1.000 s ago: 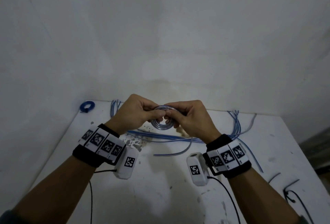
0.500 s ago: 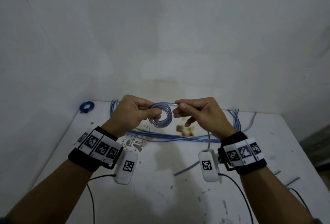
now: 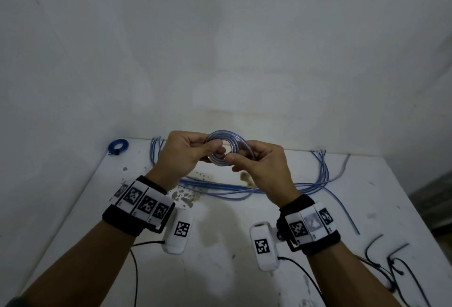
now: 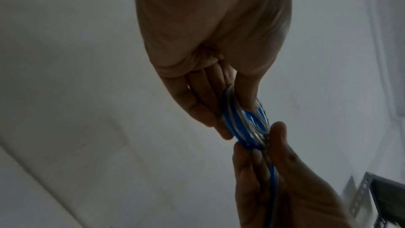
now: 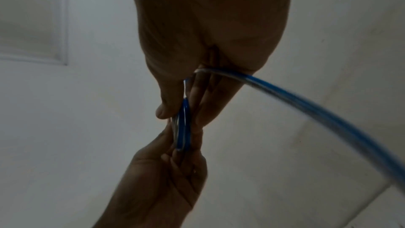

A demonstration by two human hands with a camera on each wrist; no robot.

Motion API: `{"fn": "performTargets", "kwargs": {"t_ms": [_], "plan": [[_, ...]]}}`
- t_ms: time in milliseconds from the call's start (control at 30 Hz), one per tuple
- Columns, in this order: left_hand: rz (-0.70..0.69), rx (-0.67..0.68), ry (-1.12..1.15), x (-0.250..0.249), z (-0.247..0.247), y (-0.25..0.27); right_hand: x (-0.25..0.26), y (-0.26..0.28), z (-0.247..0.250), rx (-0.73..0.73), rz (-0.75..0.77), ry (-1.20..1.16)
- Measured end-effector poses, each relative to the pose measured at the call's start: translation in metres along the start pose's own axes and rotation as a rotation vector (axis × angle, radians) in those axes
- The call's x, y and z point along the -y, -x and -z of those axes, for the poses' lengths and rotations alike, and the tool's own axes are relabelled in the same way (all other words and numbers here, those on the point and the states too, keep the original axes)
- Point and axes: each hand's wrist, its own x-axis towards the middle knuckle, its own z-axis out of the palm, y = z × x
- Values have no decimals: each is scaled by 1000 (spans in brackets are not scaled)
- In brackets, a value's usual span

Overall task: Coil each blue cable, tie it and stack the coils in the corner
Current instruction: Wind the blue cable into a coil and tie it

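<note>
I am holding a small round coil of translucent blue plastic cable (image 3: 226, 147) in the air above the white, paint-chipped table (image 3: 220, 245), between both hands.

1. My left hand (image 3: 186, 155) is gripping the left side of the coil. The thumb is pressing on the near face of the turns and the curled fingers (image 4: 197, 108) are backing them from behind, so the hand is closed narrowly on the coil.
2. My right hand (image 3: 261, 167) is pinching the lower right side of the coil between thumb and fingers. It too is closed narrowly on the cable.
3. In the right wrist view, a loose length of the same cable (image 5: 317, 110) is leaving the right hand at the heel of the palm and arcing away to the lower right. Its image is blurred.

The remaining long blue cables (image 3: 232, 188) are lying uncoiled across the far part of the table, beneath my hands. One finished dark blue coil (image 3: 118, 146) is sitting in the far left corner of the table, against the wall. Thin black wires (image 3: 391, 265) are lying at the near right edge.
</note>
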Motion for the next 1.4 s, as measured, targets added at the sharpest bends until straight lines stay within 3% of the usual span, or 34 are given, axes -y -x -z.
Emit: {"fn": "performTargets", "kwargs": {"t_ms": [200, 300, 400, 600, 733, 900, 1033, 1133, 1233, 1400], "plan": [[135, 210, 13, -1, 10, 1, -4, -7, 14, 207, -218, -137], [199, 337, 80, 3, 11, 0, -14, -8, 16, 348, -281, -273], [234, 427, 155, 8, 14, 0, -20, -8, 15, 387, -305, -342], [188, 284, 47, 10, 14, 1, -6, -4, 18, 273, -207, -25], [168, 223, 23, 3, 10, 0, -7, -5, 16, 169, -157, -41], [159, 248, -107, 0, 12, -3, -3, -2, 20, 221, -238, -33], [161, 346, -257, 1, 12, -3, 4, -15, 27, 158, 2, 354], [171, 376, -248, -1, 6, -2, 12, -27, 20, 243, 106, 468], [160, 357, -235, -1, 1, -1, 14, -33, 14, 358, 89, 516], [127, 219, -193, -1, 7, -1, 10, -32, 18, 374, -71, 442]]}}
